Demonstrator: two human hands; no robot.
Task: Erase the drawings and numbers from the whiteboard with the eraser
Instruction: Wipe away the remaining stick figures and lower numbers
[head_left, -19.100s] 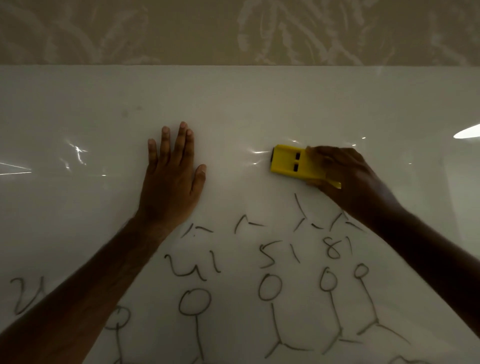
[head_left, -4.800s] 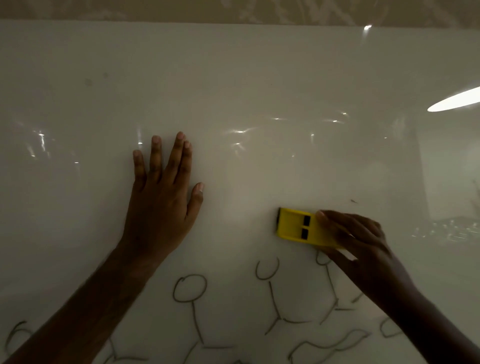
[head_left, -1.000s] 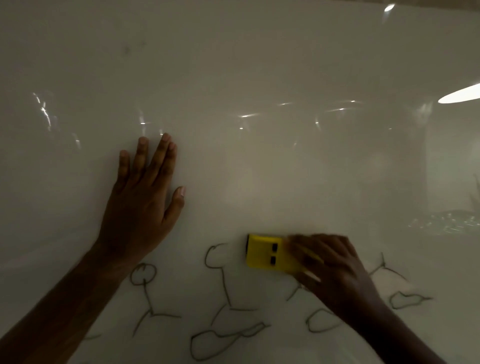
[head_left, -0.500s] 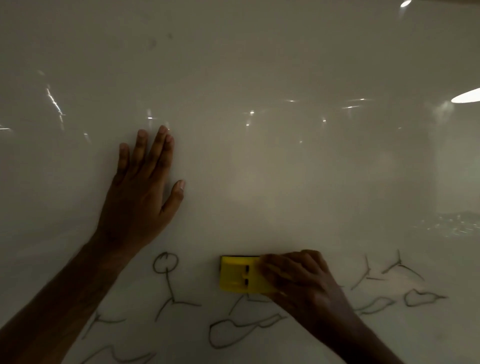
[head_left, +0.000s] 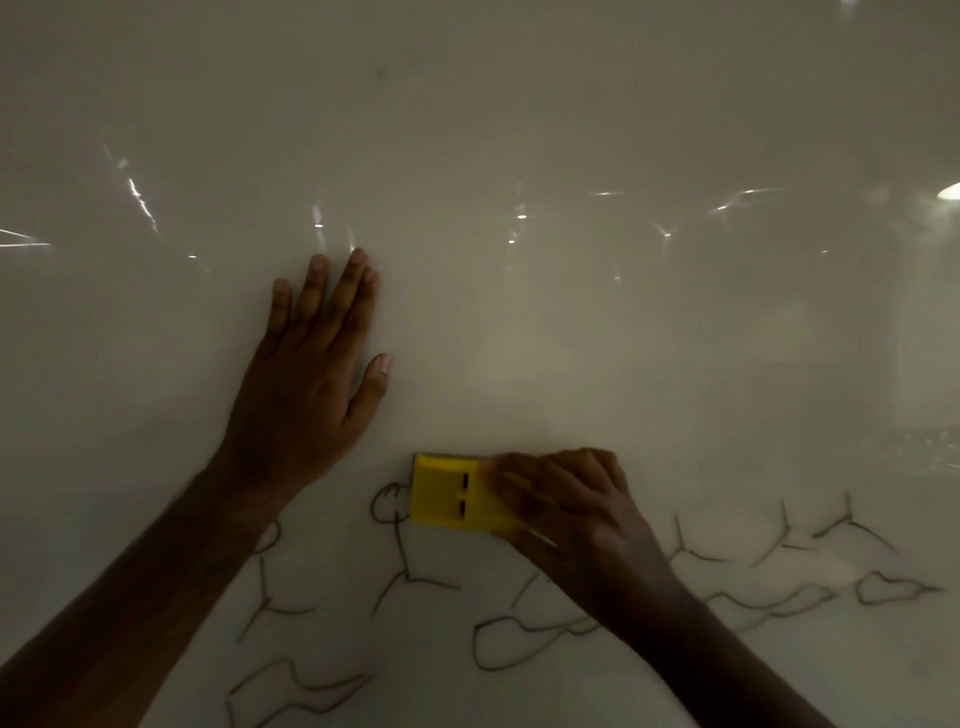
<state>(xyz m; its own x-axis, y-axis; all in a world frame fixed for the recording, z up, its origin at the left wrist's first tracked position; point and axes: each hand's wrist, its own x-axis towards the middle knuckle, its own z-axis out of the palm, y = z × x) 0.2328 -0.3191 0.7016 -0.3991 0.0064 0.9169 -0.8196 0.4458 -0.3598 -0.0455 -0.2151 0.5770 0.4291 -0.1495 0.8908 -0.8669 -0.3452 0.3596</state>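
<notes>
Gripping eraser (head_left: 451, 500) at its rt end, right hand (head_left: 569, 512) presses it on whiteboard (head_left: 571, 322); light, rigid, slides easily. Left hand (head_left: 306, 384) flat, released, bracing.

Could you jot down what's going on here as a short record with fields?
Surface: glossy white whiteboard, upper part wiped
Tool: yellow plastic block eraser, pressed on the board
Right hand: grips the eraser
Left hand: flat on the board, fingers spread
Under the eraser's edge: round head of a stick figure
Left to erase: stick figures and outline shapes along the bottom
</notes>
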